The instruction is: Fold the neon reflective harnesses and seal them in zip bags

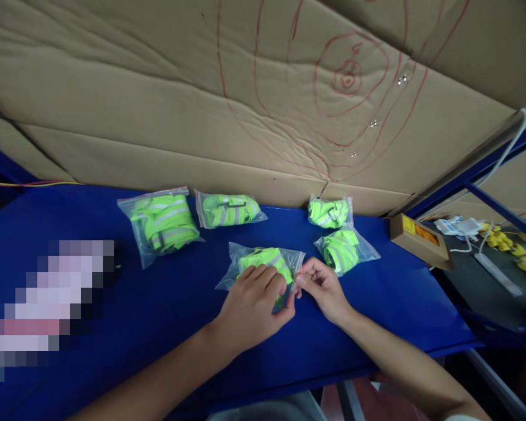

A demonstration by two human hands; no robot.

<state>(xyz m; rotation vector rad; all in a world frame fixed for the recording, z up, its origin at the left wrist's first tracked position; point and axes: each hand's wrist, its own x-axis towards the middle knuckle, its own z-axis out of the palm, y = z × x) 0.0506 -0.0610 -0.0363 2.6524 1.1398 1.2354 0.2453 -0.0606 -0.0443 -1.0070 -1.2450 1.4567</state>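
Note:
A clear zip bag with a folded neon-green reflective strap inside lies on the blue table, its zip edge turned to the right. Across the bag's near side rests my left hand, fingers curled and thumb close to the zip edge. My right hand pinches the right end of the bag between thumb and fingers. Part of the bag is hidden under my left hand. Behind it lie two more such filled bags, a larger one and a smaller one.
Two filled bags, one behind the other, lie to the right. A cardboard box stands at the table's right end. A cardboard sheet with red lines rises behind. A blurred-out object lies left.

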